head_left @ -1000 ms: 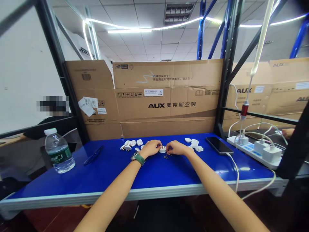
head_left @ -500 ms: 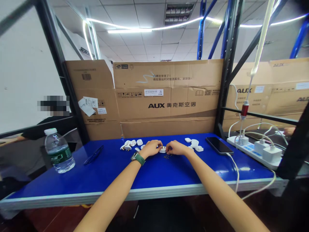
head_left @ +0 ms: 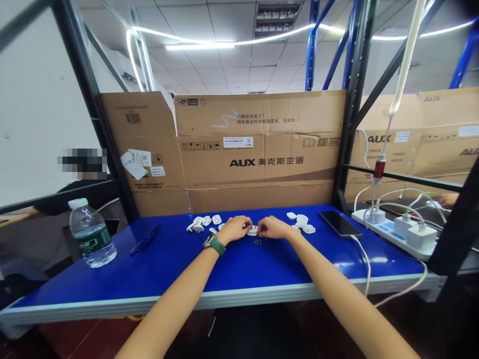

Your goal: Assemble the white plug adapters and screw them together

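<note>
My left hand (head_left: 235,229), with a green-strapped watch at the wrist, has its fingers bent against the left side of a small round white plug part (head_left: 253,231). On that part's right side, my right hand (head_left: 274,228) is pinched closed, and what lies between its fingertips is too small to make out. Small dark screws (head_left: 258,242) lie on the table just in front of the fingers. A group of white plugs (head_left: 198,224), some with pins showing, sits left of my left hand. Several white plug covers (head_left: 301,221) lie beyond my right hand.
The blue table (head_left: 172,274) bears a water bottle (head_left: 92,233) and dark glasses (head_left: 145,239) at left. A phone (head_left: 339,225) with a cable and a loaded power strip (head_left: 396,232) are at right. Cardboard (head_left: 262,179) walls the back. Another person (head_left: 84,184) sits at far left.
Both hands stay around the white plug part, the right fingers shifting only very slightly. The camera view has moved a little; the other things lie as before.
</note>
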### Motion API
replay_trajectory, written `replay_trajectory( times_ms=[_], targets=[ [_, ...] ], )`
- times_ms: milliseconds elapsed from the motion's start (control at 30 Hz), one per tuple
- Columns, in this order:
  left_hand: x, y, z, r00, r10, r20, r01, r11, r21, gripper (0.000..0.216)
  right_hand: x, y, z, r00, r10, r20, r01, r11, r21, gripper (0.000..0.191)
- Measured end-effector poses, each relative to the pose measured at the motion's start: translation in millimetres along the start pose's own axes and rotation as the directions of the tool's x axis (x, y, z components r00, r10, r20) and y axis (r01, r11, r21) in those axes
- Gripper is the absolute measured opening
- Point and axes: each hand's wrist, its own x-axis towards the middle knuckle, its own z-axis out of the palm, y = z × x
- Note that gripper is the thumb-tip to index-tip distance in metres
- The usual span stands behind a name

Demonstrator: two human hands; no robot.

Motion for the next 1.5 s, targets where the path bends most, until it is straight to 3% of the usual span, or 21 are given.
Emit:
replay_trajectory(
  times_ms=[400, 600, 1033, 1233, 1367, 1500],
  targets=[
    [-0.9, 2.4, -1.9, 1.000, -0.022, 0.001, 0.022, 0.999, -0.024, 0.027, -1.3, 0.5, 0.4, 0.994, 0.024, -0.105, -0.027, 0.999, -0.024, 0.018],
    [-2.4, 7.2, -5.0, 0.999, -0.015, 0.030, 0.016, 1.000, -0.010, 0.035, 0.4, 1.2, 0.2, 0.984, 0.042, -0.174, -0.046, 0.999, -0.017, 0.029],
    [-2.5, 6.2, -5.1, 0.999, 0.004, 0.046, -0.005, 1.000, 0.008, 0.029, 6.2, 5.4, 8.7, 0.985, 0.134, -0.110, -0.144, 0.986, -0.079, 0.020],
    [0.5, 0.5, -0.1, 0.999, 0.005, 0.041, -0.004, 1.000, -0.024, 0.027, 6.9, 2.7, 7.4, 0.964, 0.097, -0.249, -0.083, 0.994, 0.066, 0.019],
    [0.9, -1.0, 1.2, 0.999, 0.010, 0.033, -0.010, 1.000, -0.017, 0.028, 8.4, 0.8, 10.1, 0.971, 0.028, -0.237, -0.002, 0.994, 0.109, 0.017],
    [1.4, -2.0, 2.3, 0.999, 0.013, 0.038, -0.012, 1.000, -0.022, 0.028, 9.6, 0.4, 10.9, 0.970, 0.033, -0.241, -0.012, 0.996, 0.089, 0.016]
  ],
)
